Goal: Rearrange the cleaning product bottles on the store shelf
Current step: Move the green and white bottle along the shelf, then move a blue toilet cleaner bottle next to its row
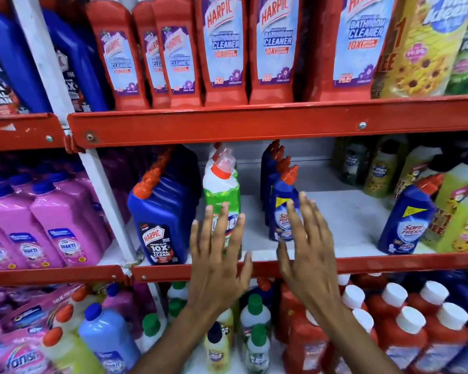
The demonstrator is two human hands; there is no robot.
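right now both my hands are raised in front of the middle shelf, palms toward the bottles, fingers spread wide and gripping nothing. my left hand sits in front of the green and white bottle with the orange-red collar and clear cap; my fingers overlap its label in the view, but i cannot tell whether they actually touch it. my right hand is in front of the front blue sani fresh bottle, the first of a short row of like bottles running back into the shelf; my fingertips cover part of its right side, and contact is just as unclear. the two bottles stand upright, apart from each other, with bare white shelf between them, and my hands mirror that gap.

just left of the green bottle stands a blue harpic 10x total clean bottle with an orange cap, at the front edge beside the white upright post. well to the right another blue sani fresh bottle leans against the yellow floral cleaner bottles. above, the top shelf holds a row of red harpic bathroom cleaner bottles. left of the post are pink bottles. below my wrists the bottom shelf is crowded with red bottles with white caps.
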